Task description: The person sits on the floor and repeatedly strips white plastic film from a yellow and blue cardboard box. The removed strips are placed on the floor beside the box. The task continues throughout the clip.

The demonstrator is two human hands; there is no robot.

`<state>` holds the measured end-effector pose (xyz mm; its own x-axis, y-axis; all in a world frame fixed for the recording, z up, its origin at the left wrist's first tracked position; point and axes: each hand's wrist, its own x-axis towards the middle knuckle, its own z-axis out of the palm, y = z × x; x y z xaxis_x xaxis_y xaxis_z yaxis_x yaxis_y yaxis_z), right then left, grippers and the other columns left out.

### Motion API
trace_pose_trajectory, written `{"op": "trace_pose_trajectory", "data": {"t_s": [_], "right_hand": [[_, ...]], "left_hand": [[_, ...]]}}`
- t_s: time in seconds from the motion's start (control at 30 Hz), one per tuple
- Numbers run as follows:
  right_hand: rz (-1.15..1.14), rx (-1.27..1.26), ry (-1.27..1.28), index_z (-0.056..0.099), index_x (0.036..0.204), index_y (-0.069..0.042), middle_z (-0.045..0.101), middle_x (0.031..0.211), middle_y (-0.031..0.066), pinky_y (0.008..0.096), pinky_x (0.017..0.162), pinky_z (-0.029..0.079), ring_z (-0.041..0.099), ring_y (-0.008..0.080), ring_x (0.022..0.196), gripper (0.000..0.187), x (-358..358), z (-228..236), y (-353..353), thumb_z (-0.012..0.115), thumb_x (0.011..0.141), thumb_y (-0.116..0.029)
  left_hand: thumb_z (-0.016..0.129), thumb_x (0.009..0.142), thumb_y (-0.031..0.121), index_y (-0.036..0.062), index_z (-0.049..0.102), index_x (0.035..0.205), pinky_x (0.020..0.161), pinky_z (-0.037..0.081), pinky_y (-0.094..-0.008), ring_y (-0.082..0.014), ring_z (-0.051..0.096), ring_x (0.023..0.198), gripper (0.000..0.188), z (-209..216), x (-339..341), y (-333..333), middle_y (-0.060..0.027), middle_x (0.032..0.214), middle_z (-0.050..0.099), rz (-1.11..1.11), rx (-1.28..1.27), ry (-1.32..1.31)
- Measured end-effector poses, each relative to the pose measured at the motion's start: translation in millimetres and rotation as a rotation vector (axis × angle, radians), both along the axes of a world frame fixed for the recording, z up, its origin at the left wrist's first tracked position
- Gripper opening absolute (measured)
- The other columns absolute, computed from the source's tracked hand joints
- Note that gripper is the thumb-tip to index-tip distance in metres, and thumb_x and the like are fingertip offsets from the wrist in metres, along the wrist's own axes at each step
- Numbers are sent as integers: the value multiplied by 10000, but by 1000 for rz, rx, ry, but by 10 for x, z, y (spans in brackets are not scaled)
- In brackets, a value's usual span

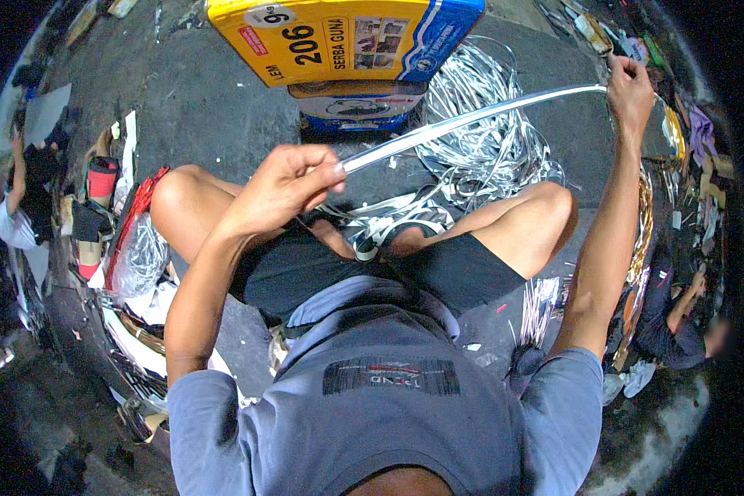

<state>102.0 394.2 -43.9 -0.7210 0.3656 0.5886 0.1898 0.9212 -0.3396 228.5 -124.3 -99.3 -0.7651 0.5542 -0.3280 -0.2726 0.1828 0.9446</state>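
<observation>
A long, narrow, shiny silver strip (431, 132) stretches in a shallow arc in front of me. My left hand (293, 182) pinches its near end between thumb and fingers, above my left shin. Farther out to the right, my raised right hand (630, 89) has its fingers closed around the other end. Whether the right fingers also hold something else at their tips, I cannot tell. Behind the strip lies a tangled heap of similar silver strips (492, 124) on the floor. More loose strips (388, 211) spread from it toward my crossed legs.
A yellow and blue box (339, 41) stands straight ahead on top of another box (360, 107). Red strips and a clear bag (140, 252) of silver material lie left. Gold strips (641, 231) lie right. Other people (16, 215) sit at both sides.
</observation>
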Motion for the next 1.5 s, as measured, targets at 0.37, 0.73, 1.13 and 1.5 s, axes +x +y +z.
{"op": "trace_pose_trajectory", "data": {"t_s": [0.37,0.73,1.13,1.5], "right_hand": [[-153,23,-99,752,1026,-101,752,973,162,401,874,525,713,311,947,444,-478,-466,1030,702,866,-511],[815,-57,-120,722,1107,-38,727,1071,122,357,915,508,676,235,1017,264,423,56,-1067,553,1033,-226],[985,-825,-463,714,799,-85,600,674,-71,244,524,335,456,34,568,306,-403,555,-1893,650,977,-327],[944,-808,-482,636,725,-126,516,625,-76,230,497,324,436,39,540,308,-992,200,-1629,668,947,-338]], "left_hand": [[613,1032,249,68,676,888,490,358,-187,-15,479,556,239,-235,57,-288,56,649,562,194,-54,-18],[619,982,198,29,653,864,603,426,-245,-52,519,684,209,183,-266,430,31,716,583,21,-130,395],[623,941,278,3,747,990,792,558,-408,-344,719,845,307,1176,-1920,916,-184,910,744,201,-230,1170],[733,846,79,18,771,924,739,567,-311,-173,701,812,106,881,-2275,1217,-109,893,735,88,-104,1124]]}}
